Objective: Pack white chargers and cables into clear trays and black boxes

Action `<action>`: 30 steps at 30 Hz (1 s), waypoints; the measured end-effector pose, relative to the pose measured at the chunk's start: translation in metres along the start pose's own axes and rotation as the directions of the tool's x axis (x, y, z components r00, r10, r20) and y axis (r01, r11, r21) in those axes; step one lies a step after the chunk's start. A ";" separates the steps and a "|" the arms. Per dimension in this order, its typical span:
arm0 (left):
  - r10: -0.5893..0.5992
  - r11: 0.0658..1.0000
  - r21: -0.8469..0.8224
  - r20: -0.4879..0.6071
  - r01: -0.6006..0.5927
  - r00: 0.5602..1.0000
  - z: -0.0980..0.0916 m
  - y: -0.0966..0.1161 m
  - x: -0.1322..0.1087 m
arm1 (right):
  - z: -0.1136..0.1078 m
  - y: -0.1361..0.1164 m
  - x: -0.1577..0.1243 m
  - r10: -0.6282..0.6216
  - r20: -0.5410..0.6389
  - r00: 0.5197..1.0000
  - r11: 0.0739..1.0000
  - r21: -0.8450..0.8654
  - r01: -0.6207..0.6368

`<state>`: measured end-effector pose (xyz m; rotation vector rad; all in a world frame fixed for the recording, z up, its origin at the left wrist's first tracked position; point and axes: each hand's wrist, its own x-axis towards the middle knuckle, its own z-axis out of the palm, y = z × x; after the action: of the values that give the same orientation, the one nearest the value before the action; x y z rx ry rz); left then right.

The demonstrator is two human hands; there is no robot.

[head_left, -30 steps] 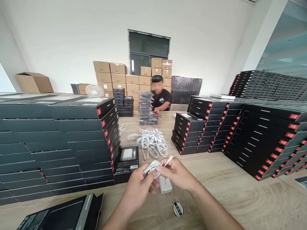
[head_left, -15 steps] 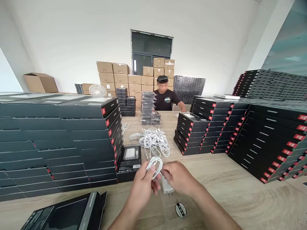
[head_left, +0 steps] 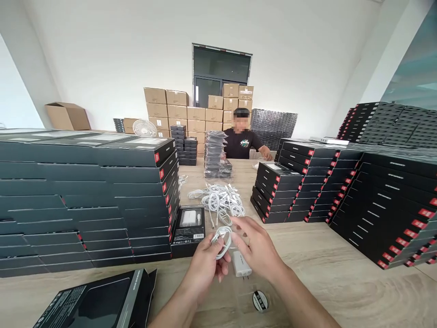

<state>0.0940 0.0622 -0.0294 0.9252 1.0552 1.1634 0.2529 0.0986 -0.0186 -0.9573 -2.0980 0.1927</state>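
1. Our left hand (head_left: 205, 264) pinches a coiled white cable (head_left: 221, 240), already wound and held above the table (head_left: 341, 278).
2. Our right hand (head_left: 260, 248) spreads its fingers beside the coil. The white charger (head_left: 241, 264) sits just beneath, and we cannot tell whether this hand grips it.
3. The open black box (head_left: 102, 298) at lower left looks unfilled, and loose cables (head_left: 221, 202) lie piled ahead.

Premises: packing room within a small warehouse. Black retail boxes (head_left: 102, 200) are stacked in tall rows along a long wooden table (head_left: 324, 255); brown shipping cartons (head_left: 177, 111) are piled against the rear wall; loose white cables (head_left: 221, 200) are heaped mid-table; a white charger (head_left: 241, 264) and a coiled cable (head_left: 221, 240) are being handled at the near edge; a co-worker (head_left: 244, 142) is seated opposite
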 end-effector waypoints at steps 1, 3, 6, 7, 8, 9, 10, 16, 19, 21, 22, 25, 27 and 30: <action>0.009 1.000 0.019 0.007 -0.009 1.000 0.000 0.000 0.000 | 0.002 0.000 0.000 -0.048 -0.028 0.998 0.999 -0.008 0.048; 0.018 0.998 0.059 0.033 -0.019 0.999 0.001 -0.001 0.001 | 0.005 0.000 0.000 -0.151 -0.057 0.987 0.988 -0.024 0.150; 0.007 0.996 0.084 0.057 -0.012 0.998 0.001 -0.004 0.002 | 0.005 -0.005 0.000 -0.230 -0.116 0.966 0.971 0.041 0.236; -0.001 0.997 0.082 0.057 -0.003 0.998 0.001 -0.005 0.002 | 0.004 -0.007 0.000 -0.218 -0.147 0.965 0.968 0.097 0.233; -0.015 0.997 0.074 0.054 0.011 0.998 0.000 -0.005 0.002 | 0.002 -0.010 -0.001 -0.176 -0.178 0.968 0.962 0.176 0.207; -0.030 0.998 0.059 0.052 0.027 0.998 0.000 -0.005 0.001 | 0.000 -0.013 -0.001 -0.105 -0.209 0.972 0.947 0.276 0.162; -0.043 0.999 0.033 0.051 0.041 0.998 0.000 -0.005 0.001 | -0.002 -0.014 -0.001 -0.009 -0.236 0.972 0.914 0.393 0.104; 0.074 0.987 -0.151 0.137 -0.053 0.988 0.011 -0.007 -0.004 | 0.006 -0.010 0.001 0.418 -0.096 0.903 0.421 0.901 -0.099; 0.114 0.988 -0.130 0.205 -0.088 0.972 0.016 -0.012 -0.005 | 0.019 -0.014 0.000 0.378 0.251 0.891 0.262 0.894 -0.364; 0.120 0.992 -0.072 0.228 -0.107 0.966 0.015 -0.014 -0.004 | 0.025 -0.019 0.000 0.423 0.348 0.836 0.151 0.883 -0.444; 0.122 0.993 -0.023 0.227 -0.120 0.966 0.014 -0.014 -0.004 | 0.027 -0.021 0.001 0.456 0.343 0.821 0.101 0.897 -0.431; 0.167 0.949 0.237 0.186 -0.209 0.968 0.007 -0.008 -0.006 | 0.024 -0.017 0.007 0.526 0.227 0.820 0.002 0.963 -0.269; 0.227 0.838 0.474 0.146 -0.269 0.963 0.003 0.001 -0.012 | 0.016 -0.009 0.013 0.538 0.179 0.824 -0.020 0.980 -0.199; 0.207 0.617 0.754 0.120 -0.225 0.971 -0.002 0.017 -0.023 | 0.003 0.004 0.016 0.590 0.111 0.800 0.045 0.985 -0.169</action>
<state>0.0857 0.0428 -0.0100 1.7784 1.4911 0.8657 0.2472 0.1131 -0.0128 -0.5638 -0.8368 1.4315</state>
